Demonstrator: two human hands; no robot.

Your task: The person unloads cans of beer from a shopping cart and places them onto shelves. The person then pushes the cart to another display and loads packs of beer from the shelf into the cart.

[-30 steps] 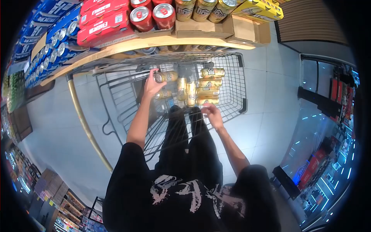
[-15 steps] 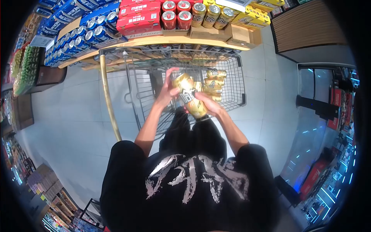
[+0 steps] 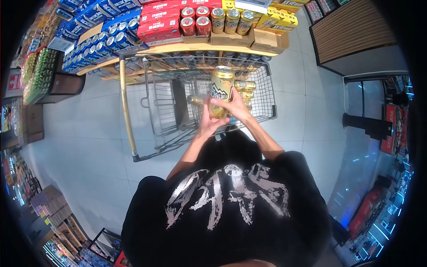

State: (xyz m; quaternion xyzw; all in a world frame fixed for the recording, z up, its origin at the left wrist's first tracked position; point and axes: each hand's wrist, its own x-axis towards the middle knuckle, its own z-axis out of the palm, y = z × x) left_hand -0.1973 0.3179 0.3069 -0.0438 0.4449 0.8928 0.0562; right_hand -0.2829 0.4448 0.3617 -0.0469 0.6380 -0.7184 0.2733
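Note:
A gold beer can is held almost upright over the cart, its silver top tilted slightly toward the shelf and its printed side facing me. My right hand closes around its right side, thumb across the front. My left hand is wrapped around the lower left of the can and its bottom. Beneath them is the wire shopping cart, where several gold cans lie on their sides at the right. Another gold can lies left of my hands. My hands partly hide the cart's contents.
Beyond the cart, a wooden shelf bears blue cans, red cartons, red cans and upright gold cans. An open cardboard box sits at its right end. The cart's handle is on the left.
The can has turned from slanted to nearly upright and risen slightly. My left hand has moved from its upper left side down to its base. The view has shifted a little.

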